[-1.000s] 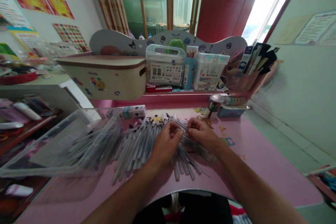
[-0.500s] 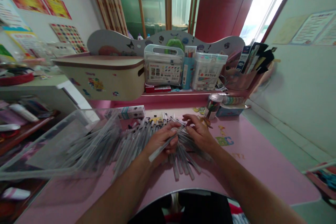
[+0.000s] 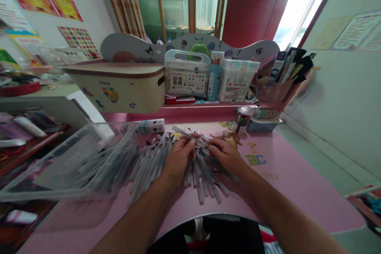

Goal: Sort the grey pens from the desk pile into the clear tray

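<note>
A slim translucent pen point(image 3: 182, 131) slants between my hands over the desk, its far end pointing up and left. My left hand point(image 3: 181, 154) is closed on its middle, thumb pressed on top. The fingers of my right hand point(image 3: 225, 153) pinch its near right end. Beneath my hands, a loose pile of similar translucent pens point(image 3: 201, 185) fans toward me, some with dark tips. More such pens point(image 3: 150, 168) lie side by side left of my left hand.
A clear plastic bin point(image 3: 56, 197) with many pens stands at the left. A long box point(image 3: 150, 126), a jar of pens point(image 3: 242, 121) and a blue box point(image 3: 262, 126) are along the back of the pink desk point(image 3: 285, 190). A beige lidded box point(image 3: 119, 91) rests on the shelf above.
The pen between my hands has swung from pointing down-left toward me to pointing up-left away. My left hand has turned over it, and my right fingers have closed on its end.
</note>
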The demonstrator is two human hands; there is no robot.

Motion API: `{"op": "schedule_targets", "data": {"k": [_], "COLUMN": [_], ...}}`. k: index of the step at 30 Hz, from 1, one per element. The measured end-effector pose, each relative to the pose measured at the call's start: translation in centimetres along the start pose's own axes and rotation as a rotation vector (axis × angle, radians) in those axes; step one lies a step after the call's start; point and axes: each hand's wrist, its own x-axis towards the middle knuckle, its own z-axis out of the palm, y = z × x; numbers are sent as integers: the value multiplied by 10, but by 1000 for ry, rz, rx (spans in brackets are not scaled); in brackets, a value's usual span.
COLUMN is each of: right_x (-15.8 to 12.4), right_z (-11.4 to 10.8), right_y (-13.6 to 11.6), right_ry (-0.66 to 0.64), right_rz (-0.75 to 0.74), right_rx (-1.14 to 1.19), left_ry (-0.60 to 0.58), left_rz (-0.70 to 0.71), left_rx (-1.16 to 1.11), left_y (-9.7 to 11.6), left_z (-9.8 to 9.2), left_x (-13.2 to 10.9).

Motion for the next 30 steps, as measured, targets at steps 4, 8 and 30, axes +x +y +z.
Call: {"op": "schedule_targets", "data": {"k": [4,8,30], "right_x": [-2,0,-4], "right_z": [3,4,4], "right_y": [3,6,-2], "right_ry": [-66,10,-166], "right_rz": [47,93,312], "right_rx": [146,375,774], "left_ry": [-17,-116,-14], "left_rz": [110,103,29], "left_rx": [141,81,100], "left_y": [3,7,1], "left_z": [4,5,-2], "left_x": [-7,-10,3]}}
